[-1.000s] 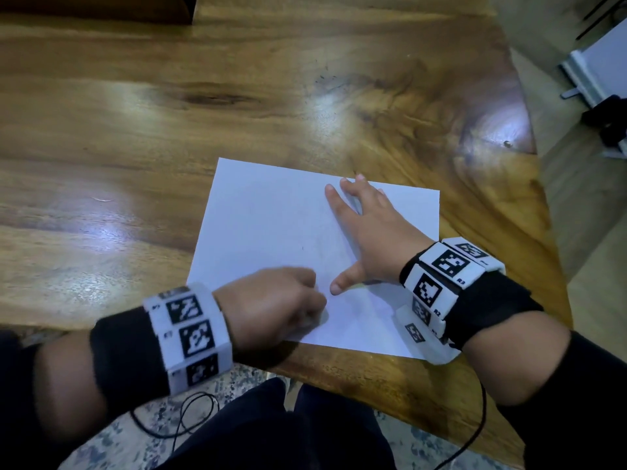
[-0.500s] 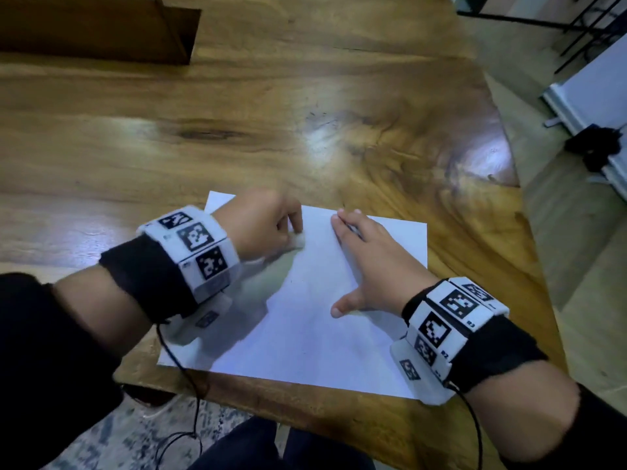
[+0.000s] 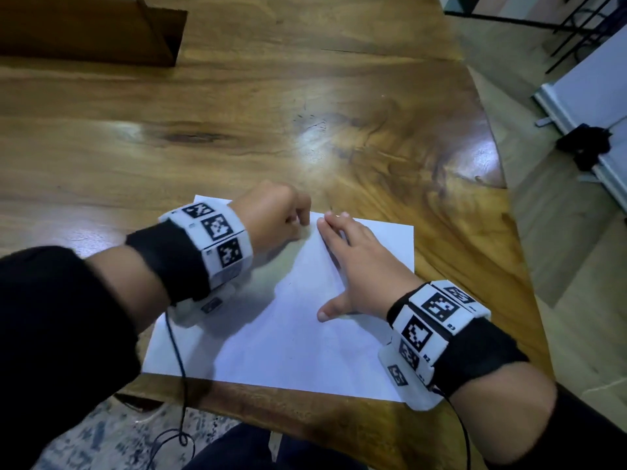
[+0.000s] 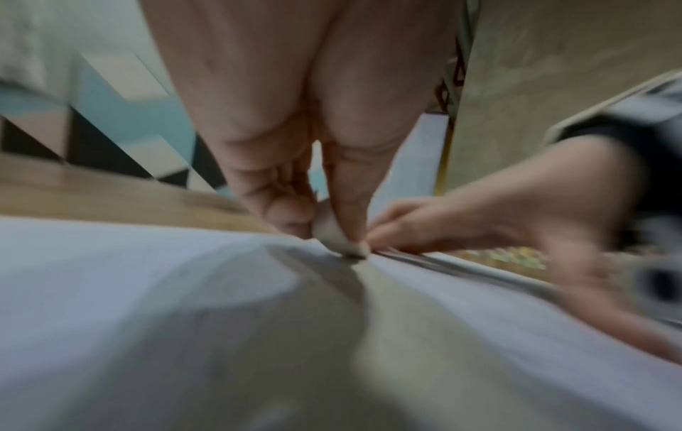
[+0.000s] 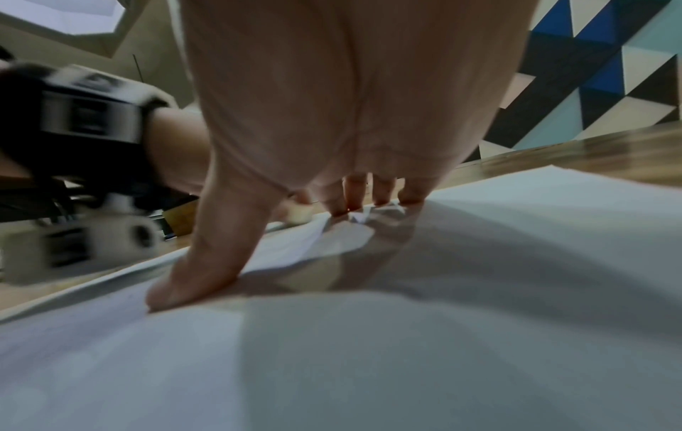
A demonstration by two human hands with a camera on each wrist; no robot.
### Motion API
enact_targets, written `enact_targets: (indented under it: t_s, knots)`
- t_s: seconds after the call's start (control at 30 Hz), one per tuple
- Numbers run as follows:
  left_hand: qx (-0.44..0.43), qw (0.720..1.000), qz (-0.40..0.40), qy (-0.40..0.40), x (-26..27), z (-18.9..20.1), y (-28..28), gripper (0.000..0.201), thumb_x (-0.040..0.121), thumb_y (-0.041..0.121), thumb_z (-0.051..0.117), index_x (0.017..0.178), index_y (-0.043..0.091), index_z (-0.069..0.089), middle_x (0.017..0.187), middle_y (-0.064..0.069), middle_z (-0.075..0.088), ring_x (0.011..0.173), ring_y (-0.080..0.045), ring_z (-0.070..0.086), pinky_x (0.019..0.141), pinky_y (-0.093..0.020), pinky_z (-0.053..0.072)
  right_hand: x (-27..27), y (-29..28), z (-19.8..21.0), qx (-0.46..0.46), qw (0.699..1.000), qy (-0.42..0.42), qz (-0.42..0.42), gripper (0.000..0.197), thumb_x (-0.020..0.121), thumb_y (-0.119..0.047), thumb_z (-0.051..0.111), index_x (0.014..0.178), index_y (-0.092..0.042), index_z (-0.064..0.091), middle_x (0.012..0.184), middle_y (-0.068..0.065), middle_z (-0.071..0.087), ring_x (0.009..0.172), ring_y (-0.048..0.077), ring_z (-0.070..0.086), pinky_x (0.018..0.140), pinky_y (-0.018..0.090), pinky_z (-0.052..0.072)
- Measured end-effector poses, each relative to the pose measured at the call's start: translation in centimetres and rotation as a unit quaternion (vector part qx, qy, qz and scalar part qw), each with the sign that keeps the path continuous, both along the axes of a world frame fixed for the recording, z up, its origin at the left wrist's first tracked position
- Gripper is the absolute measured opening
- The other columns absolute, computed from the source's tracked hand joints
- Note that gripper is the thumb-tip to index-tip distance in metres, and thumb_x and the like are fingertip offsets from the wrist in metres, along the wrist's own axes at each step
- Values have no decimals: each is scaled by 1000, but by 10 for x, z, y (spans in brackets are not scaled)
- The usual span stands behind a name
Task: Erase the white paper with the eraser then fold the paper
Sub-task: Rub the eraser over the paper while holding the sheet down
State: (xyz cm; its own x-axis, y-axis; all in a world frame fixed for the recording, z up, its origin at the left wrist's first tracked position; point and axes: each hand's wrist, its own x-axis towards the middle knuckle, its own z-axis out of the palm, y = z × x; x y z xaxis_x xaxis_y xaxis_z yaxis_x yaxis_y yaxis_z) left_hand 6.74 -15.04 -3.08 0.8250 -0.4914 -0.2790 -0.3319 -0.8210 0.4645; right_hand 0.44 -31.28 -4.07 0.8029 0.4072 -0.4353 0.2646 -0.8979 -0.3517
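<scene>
A white sheet of paper [image 3: 298,337] lies flat near the wooden table's front edge. My left hand [image 3: 274,215] is at the sheet's far edge with curled fingers pinching a small whitish eraser [image 4: 334,233], whose tip presses on the paper [image 4: 147,291]. In the head view the eraser is hidden under that hand. My right hand [image 3: 359,266] lies flat on the right half of the paper [image 5: 406,350], fingers straight and thumb spread, holding it down. The two hands' fingertips almost touch at the far edge.
The wooden table [image 3: 305,113] stretches far beyond the paper. A dark wooden box [image 3: 101,32] stands at the back left. The table's right edge [image 3: 515,266] drops to the floor, where a white frame [image 3: 583,106] stands. Cables hang from both wristbands.
My left hand with the eraser has moved from the paper's near edge up across the sheet to its far edge. The right hand has stayed flat on the paper.
</scene>
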Motion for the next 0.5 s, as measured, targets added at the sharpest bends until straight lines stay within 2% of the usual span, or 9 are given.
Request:
enact_targets:
  t_s: [0.07,0.13,0.23,0.27,0.33,0.4,0.47,0.5]
  knots:
    - [-9,999,20,-39,4,-3,-5,12,78,12,62,89,9,62,82,-2,50,79,-21,46,66,-24,30,0,0,0,1,1000,-1,-3,130,59,-51,82,151,-17,-5,157,-6,-6,144,12,-12,110,17,-3]
    - [-7,1000,-15,-16,-11,-5,1,8,78,11,60,86,9,60,81,-2,49,77,-21,46,64,-24,28,1,1,0,-1,1000,2,-1,130,60,-51,82,151,-17,-5,157,-6,-6,144,12,-12,109,16,-3]
    - [20,990,-127,57,-42,-5,15,5,79,17,60,81,13,61,79,-3,55,77,-22,51,68,-28,38,2,0,-1,-1,1000,6,-2,131,60,-50,82,151,-17,-6,157,-6,-9,144,11,-13,109,16,-2]
    - [24,987,-140,70,-44,-4,15,6,78,19,60,81,14,63,81,-4,60,79,-22,54,72,-29,42,1,0,-1,0,1000,7,-2,131,59,-50,82,151,-17,-6,157,-6,-9,144,11,-13,109,16,-2]
    - [24,991,-116,60,-31,-3,10,10,78,16,60,87,15,64,84,-5,64,80,-22,57,71,-27,43,1,0,-1,0,1000,6,-1,131,59,-51,82,151,-17,-5,157,-6,-8,144,11,-12,108,15,-3]
    - [17,999,-42,10,-11,-7,-1,14,78,9,57,91,13,62,83,-4,58,78,-23,53,69,-25,41,1,0,-2,-2,1000,3,-1,131,59,-51,82,151,-17,-5,157,-5,-6,144,11,-12,107,15,-3]
    - [-4,999,9,-46,0,-10,-8,10,79,9,58,88,12,59,83,-4,50,78,-27,52,72,-32,46,1,0,-2,-4,1000,2,-1,131,59,-52,82,151,-17,-5,157,-5,-6,144,12,-12,106,14,-3]
    - [-7,999,6,-50,-1,-12,-8,6,79,10,58,85,11,58,82,-5,49,78,-29,52,72,-35,47,1,0,-2,-5,1000,2,0,131,59,-52,82,151,-17,-5,157,-5,-6,144,12,-12,106,14,-3]
